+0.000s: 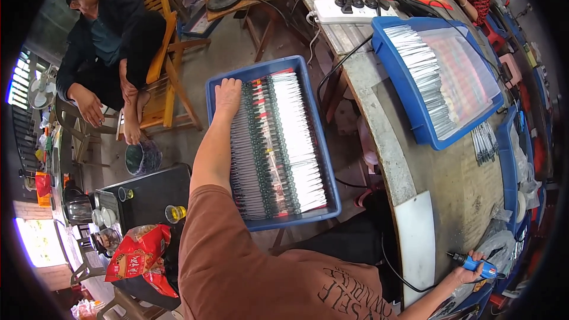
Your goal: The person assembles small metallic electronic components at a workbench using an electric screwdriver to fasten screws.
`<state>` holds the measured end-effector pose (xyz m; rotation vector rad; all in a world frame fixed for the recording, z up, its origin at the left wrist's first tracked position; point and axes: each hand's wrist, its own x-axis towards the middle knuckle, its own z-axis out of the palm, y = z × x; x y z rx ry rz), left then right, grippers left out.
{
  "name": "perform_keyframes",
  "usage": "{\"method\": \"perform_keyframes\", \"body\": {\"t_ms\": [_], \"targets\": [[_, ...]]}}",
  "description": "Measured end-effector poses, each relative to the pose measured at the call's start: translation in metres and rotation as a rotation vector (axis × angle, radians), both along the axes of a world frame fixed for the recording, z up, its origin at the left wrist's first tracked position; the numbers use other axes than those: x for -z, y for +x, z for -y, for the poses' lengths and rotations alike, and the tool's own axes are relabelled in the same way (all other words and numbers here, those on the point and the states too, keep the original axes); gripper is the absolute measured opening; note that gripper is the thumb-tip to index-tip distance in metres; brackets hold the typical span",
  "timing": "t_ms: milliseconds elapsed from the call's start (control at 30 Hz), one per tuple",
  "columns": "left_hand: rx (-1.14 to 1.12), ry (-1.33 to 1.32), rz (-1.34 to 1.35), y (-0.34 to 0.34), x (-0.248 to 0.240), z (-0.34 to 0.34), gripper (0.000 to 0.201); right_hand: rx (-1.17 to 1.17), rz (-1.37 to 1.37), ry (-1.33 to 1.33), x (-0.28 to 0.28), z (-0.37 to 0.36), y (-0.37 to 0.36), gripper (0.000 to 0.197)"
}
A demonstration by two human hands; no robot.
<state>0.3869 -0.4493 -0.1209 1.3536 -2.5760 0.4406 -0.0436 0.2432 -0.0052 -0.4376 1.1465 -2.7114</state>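
Note:
My left hand [227, 96] reaches into the far left corner of a blue plastic tray [333, 192], its fingers curled down at the ends of the rods there. What is under the fingertips is hidden. Rows of thin rods [244, 160] with dark green parts fill the tray's left and middle, and bright white or silvery pieces [301, 148] line its right side. At the lower right, my right hand [468, 271] is wrapped round a blue corded electric screwdriver [488, 269], whose dark tip points left over the workbench [441, 186].
A second blue tray [422, 130] of silvery rods stands on the bench near a power strip [349, 10] with black cables. A white board [415, 243] lies at the bench edge. Left are a seated person [109, 41], a black tea table [151, 192] and a red bag [139, 258].

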Motion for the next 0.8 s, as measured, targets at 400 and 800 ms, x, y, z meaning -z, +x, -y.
{"method": "perform_keyframes", "body": {"t_ms": [400,800], "targets": [[0.006,0.144,-0.209,0.008,0.005,-0.017,0.028,-0.084,0.005,0.000,-0.001,0.004,0.000,0.024],[-0.076,0.244,-0.150,0.006,-0.003,-0.022,0.034,0.001,0.019,-0.017,0.003,0.002,-0.002,0.026]]}}
